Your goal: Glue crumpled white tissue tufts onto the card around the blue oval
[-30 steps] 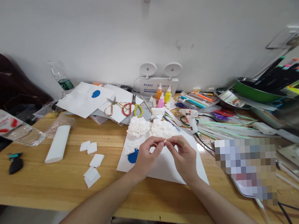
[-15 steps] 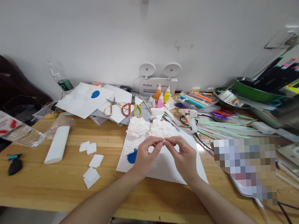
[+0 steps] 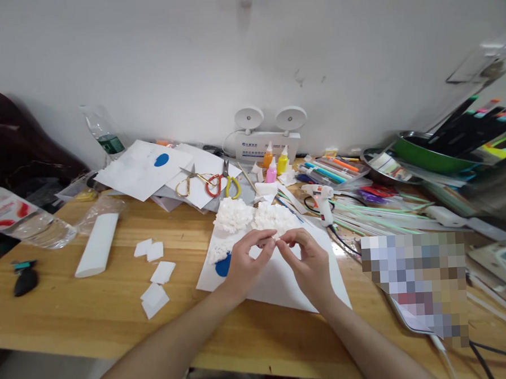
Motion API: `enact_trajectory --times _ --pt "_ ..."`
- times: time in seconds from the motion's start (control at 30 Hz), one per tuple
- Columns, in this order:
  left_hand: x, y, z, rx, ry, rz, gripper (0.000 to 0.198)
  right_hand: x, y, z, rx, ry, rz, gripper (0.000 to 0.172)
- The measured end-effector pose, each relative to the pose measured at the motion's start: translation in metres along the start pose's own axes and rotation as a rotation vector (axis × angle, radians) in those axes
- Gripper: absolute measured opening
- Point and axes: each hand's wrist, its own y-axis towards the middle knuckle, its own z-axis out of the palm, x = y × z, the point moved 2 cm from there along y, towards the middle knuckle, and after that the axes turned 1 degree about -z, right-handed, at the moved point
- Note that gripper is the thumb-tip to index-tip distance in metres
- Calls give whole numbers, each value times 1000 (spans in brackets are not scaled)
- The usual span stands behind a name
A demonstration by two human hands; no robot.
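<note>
1. Fingertips of left hand (image 3: 245,264) and right hand (image 3: 308,264) meet in a narrow pinch on a small white piece (image 3: 276,238), mostly hidden, above the white sheet (image 3: 290,292).
2. If both hands pull unevenly, this piece could tear or slip, because there is very little to grip.
3. If it falls, it may be hard to find against the sheet or the white fluffy clumps (image 3: 233,215) just beyond.
4. Left knuckles are near the blue patch (image 3: 223,265); a careless turn could smudge it, if it is wet.
5. Glue gun (image 3: 323,201) may be hot; a careless right-hand reach could touch it.
</note>
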Motion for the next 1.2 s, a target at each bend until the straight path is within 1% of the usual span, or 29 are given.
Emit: enact_trajectory --times 0.1,0.23,0.4,0.5,0.83,1.2 --pt "1 0 0 -3 4 -42 17 -3 1 -1 30 56 39 7" --pt "2 1 -2 -4 21 -50 13 -5 3 -2 80 115 53 9" --pt "3 2 -2 4 22 -14 11 -5 4 0 156 129 35 8" --pt "2 3 -2 12 35 4 10 -4 3 1 177 128 26 8" --pt "-3 1 -3 1 75 82 8 -2 3 -1 137 83 6 6" --pt "-2 1 -3 -6 75 114 11 1 5 -3 106 -9 8 8"
